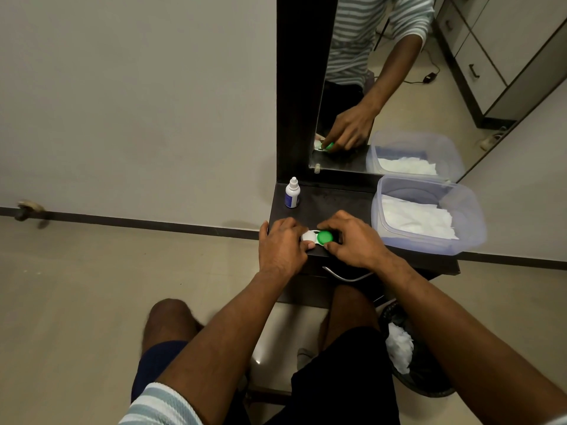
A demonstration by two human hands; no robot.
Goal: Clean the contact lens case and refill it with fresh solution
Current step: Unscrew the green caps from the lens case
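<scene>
The contact lens case (317, 237) lies at the front edge of a small dark shelf (334, 202); it has a white cap on the left and a green cap on the right. My left hand (280, 248) grips the white-capped end. My right hand (352, 237) closes its fingers around the green cap. A small white solution bottle (292, 193) with a blue label stands upright and capped at the shelf's back left corner, apart from both hands.
A clear plastic box (469, 222) with white tissues sits on the shelf's right side. A mirror (399, 87) stands behind the shelf. A dark bin (429, 381) with crumpled tissue stands on the floor at lower right. A drawer handle (346, 276) is below the shelf.
</scene>
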